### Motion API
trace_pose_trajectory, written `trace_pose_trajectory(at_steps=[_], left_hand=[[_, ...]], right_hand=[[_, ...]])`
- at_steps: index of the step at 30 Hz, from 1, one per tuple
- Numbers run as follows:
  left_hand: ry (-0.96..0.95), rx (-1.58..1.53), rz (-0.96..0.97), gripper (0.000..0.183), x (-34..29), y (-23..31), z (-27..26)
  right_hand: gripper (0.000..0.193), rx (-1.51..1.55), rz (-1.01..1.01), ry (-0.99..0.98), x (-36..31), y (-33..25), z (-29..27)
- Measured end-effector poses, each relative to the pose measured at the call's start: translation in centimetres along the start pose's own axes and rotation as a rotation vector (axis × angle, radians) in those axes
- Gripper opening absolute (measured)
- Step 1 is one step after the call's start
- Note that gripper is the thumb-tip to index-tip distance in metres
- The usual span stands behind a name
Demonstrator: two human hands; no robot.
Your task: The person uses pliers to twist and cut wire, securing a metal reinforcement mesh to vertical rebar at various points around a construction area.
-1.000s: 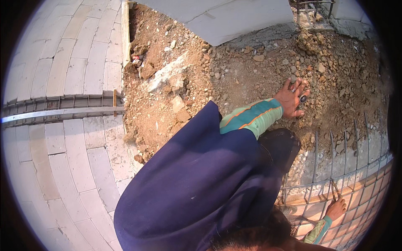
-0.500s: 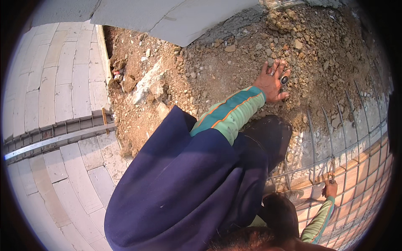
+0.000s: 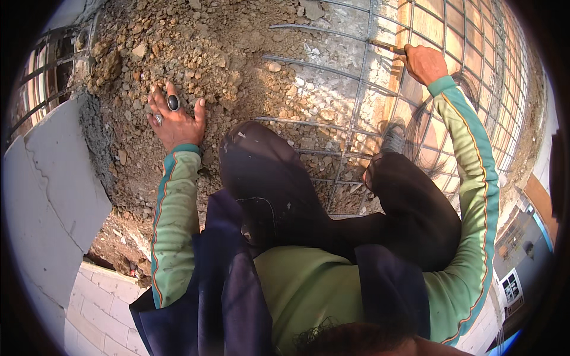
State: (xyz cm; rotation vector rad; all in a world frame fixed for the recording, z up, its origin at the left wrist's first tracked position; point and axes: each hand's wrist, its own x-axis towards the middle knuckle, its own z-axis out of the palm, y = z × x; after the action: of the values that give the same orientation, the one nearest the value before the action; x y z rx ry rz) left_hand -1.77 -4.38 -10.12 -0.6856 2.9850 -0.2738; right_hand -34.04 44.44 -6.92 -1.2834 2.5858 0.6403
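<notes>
My left hand (image 3: 178,127) leans flat on the brown soil (image 3: 219,65), its fingers spread and nothing in them. It wears a ring with a large black stone (image 3: 173,102) and a second silver-coloured ring. Out to the right, my right hand (image 3: 424,64) is wrapped round what look like pincers (image 3: 387,46). Their jaws point left, at a bar of the steel rebar mesh (image 3: 320,29). Whether the jaws touch the bar or grip a tie wire is too small to tell.
My knee (image 3: 261,148) rests by the soil's edge and my foot (image 3: 393,139) stands at the mesh. Bare rebar ends stick out toward the soil. Tan boards (image 3: 430,26) lie under the mesh. A grey block wall (image 3: 53,190) rises at the left.
My view has swung to the right, bringing the right arm and the mesh fully into sight. The left hand stays planted on the soil; the right still holds the tool.
</notes>
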Motion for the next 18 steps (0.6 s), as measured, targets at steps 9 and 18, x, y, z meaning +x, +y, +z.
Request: trace_pose_trajectory(at_steps=[9, 18], left_hand=[[0.050, 0.041, 0.024, 0.083, -0.1, -0.6, -0.4], [0.003, 0.094, -0.012, 0.083, -0.1, -1.0, 0.7]], right_hand=[[0.040, 1.166, 0.574, -0.653, -3.3, -1.4, 3.6], [0.027, 0.059, 0.081, 0.064, -0.7, -0.4, -1.1]])
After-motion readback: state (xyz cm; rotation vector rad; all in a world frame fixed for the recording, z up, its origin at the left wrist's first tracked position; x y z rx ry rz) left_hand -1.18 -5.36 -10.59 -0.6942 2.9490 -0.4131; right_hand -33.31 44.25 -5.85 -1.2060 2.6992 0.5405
